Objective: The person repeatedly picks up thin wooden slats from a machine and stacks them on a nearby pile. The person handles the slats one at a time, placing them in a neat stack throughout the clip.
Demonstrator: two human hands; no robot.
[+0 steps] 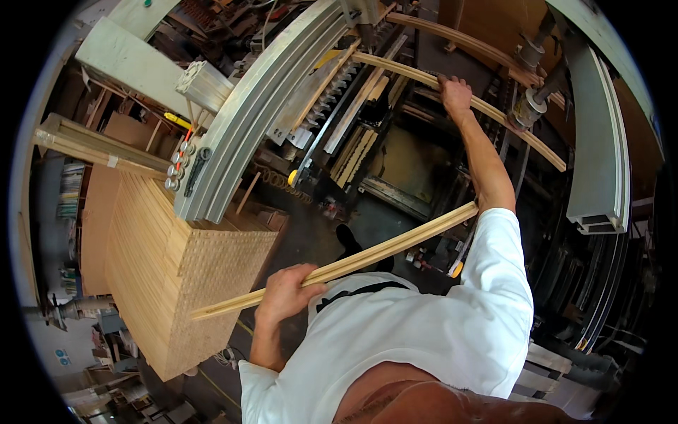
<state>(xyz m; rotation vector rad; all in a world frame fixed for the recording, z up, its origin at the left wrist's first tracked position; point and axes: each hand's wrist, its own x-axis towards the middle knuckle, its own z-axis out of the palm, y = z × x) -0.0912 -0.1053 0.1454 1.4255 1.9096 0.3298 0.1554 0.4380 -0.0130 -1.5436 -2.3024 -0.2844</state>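
Note:
My left hand (286, 291) is wrapped round a pale grooved wooden strip (388, 249), which lies slantwise in front of my body, its far end near my right forearm. Stretched out over the machine, my right hand (455, 95) grips a second wooden strip (406, 70) that spans the machine from side to side. That strip's right part passes beneath a round metal clamp (526, 112). Farther back, another wooden piece (459, 33) runs alongside it under a second clamp (533, 53).
A tall stack of wooden strips (219, 272) stands at my left. A grey ribbed metal beam (261, 99) arches above it, and a grey beam (597, 155) hangs at the right. Yellow-tipped rails (293, 177) stick out toward me. Dark floor (311, 233) shows between stack and machine.

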